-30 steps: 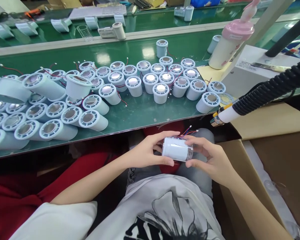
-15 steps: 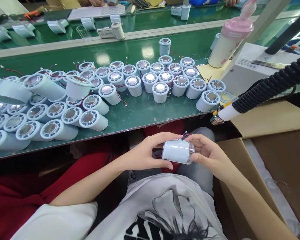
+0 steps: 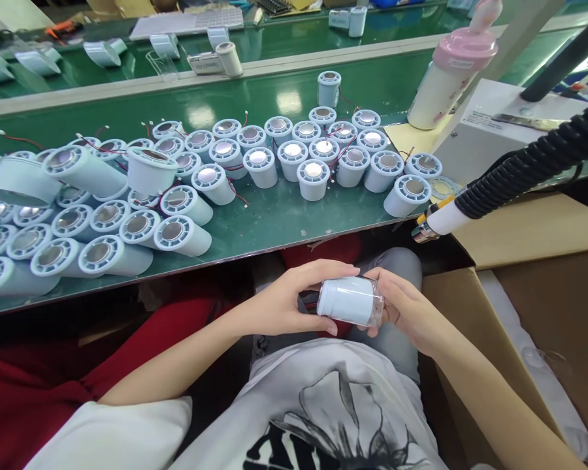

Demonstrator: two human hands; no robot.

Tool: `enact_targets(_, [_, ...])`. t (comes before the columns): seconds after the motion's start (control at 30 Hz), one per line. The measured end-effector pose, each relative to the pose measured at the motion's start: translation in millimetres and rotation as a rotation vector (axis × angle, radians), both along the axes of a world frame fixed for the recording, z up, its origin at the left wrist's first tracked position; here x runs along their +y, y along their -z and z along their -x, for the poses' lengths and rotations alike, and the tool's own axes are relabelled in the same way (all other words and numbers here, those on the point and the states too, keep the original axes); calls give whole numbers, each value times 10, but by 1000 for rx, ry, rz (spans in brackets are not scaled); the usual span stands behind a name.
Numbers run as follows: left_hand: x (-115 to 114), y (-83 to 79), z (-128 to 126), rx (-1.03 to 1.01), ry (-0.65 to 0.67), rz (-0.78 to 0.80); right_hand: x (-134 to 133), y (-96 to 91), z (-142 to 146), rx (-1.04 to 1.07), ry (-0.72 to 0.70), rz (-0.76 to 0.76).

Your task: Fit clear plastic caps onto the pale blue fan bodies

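Observation:
Above my lap, a pale blue plastic cylinder (image 3: 345,299) lies on its side inside a clear plastic sleeve (image 3: 376,308). My left hand (image 3: 294,300) grips its left end, thumb below and fingers above. At the other end, the fingers of my right hand (image 3: 404,303) curl around the clear sleeve's edge; some fingertips are hidden behind it. Beyond both hands, many similar pale blue cylinders (image 3: 186,236) with silver round centres and thin red and black wires crowd the green bench (image 3: 269,225), some upright, some lying down.
A black ribbed hose (image 3: 529,160) with a white nozzle reaches in from the right. Behind it stand a grey-white box (image 3: 492,121) and a pink-lidded bottle (image 3: 445,78). An open cardboard box (image 3: 463,339) is at my right. Red fabric (image 3: 142,339) shows at left.
My right hand has rotated around the sleeve's right end, its thumb moving up from the lower edge. Wires that stuck up above the cylinder are now out of sight. An upright cylinder at the back shifted slightly right.

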State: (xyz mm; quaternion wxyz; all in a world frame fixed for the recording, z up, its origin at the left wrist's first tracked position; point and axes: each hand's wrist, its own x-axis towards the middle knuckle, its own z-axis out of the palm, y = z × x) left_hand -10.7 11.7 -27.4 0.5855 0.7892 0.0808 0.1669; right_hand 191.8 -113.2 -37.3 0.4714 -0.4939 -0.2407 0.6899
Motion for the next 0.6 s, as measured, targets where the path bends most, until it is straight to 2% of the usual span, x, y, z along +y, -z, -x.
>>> enact_targets(0.27, [-4, -4, -14, -45, -15, 12, 47, -33, 80, 135, -64, 114])
enact_targets(0.47, [-45, -57, -15, 17, -44, 9, 66, -23, 71, 256, -190, 315])
enact_targets(0.53, [-77, -98, -14, 67, -54, 46, 56, -13, 72, 246, -224, 312])
enact_targets(0.6, [-113, -138, -12, 111, -74, 106, 25, -2, 69, 158, -215, 203])
